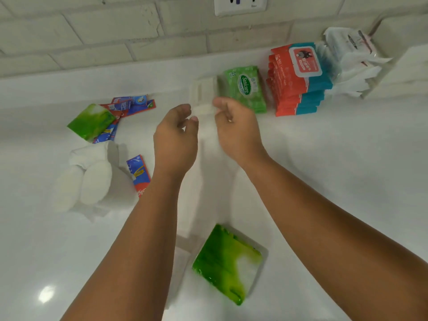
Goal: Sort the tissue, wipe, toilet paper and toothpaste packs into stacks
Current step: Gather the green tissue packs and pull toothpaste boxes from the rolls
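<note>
Both my hands hold a small white tissue pack [203, 95] over the counter's middle; my left hand [177, 133] grips its left end and my right hand [234, 126] its right end. Just right of it lies a green Sanicare wipe pack [246, 88]. Further right stands a stack of red-and-blue wipe packs [298, 79]. A green tissue pack [228, 262] lies near the front. Another green pack [91, 121] lies on red-and-blue toothpaste packs [133, 105] at the left. White toilet paper rolls [92, 179] sit at the left, beside one more toothpaste pack [139, 174].
The white counter [335, 170] meets a pale tiled wall [115, 35] with a socket [239, 4]. White plastic-wrapped packs [352, 56] are piled in the back right corner.
</note>
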A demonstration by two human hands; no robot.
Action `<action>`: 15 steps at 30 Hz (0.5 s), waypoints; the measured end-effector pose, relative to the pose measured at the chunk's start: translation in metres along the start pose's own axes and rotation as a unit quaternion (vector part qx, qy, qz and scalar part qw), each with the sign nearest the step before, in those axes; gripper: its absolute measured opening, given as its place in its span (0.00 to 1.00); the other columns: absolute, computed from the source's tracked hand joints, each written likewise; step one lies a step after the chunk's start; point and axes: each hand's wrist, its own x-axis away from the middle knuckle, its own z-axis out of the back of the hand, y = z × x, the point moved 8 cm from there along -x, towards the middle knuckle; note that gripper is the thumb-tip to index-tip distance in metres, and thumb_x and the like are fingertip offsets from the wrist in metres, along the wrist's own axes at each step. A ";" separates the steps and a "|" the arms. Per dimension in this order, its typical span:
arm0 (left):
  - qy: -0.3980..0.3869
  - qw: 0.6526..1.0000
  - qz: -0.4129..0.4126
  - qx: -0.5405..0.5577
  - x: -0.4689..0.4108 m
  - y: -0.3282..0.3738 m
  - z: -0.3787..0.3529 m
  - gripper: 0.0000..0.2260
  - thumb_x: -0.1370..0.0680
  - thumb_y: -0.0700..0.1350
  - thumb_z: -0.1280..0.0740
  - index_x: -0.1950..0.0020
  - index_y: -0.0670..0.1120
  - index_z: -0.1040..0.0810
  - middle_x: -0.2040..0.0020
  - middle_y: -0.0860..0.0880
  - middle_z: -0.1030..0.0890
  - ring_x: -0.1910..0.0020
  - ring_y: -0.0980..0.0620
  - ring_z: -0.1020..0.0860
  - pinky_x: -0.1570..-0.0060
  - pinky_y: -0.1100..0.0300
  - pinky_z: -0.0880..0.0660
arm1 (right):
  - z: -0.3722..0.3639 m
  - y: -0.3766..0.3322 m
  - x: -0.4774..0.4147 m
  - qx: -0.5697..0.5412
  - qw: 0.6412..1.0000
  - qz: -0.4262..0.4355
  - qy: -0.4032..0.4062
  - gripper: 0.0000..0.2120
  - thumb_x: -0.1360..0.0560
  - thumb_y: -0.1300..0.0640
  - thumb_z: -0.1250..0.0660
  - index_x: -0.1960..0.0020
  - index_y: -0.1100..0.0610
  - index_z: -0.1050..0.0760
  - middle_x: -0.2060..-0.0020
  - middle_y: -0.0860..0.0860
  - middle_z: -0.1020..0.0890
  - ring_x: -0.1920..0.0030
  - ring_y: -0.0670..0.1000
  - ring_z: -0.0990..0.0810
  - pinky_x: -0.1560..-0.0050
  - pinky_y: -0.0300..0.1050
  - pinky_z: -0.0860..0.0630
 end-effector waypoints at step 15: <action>-0.166 0.969 0.025 -0.183 0.170 -0.020 0.025 0.17 0.22 0.47 0.29 0.33 0.51 0.22 0.40 0.54 0.18 0.49 0.57 0.22 0.47 0.65 0.28 | 0.023 0.027 0.160 0.229 0.946 -0.084 -0.215 0.19 0.22 0.53 0.34 0.31 0.51 0.28 0.35 0.46 0.22 0.38 0.50 0.23 0.37 0.42 0.29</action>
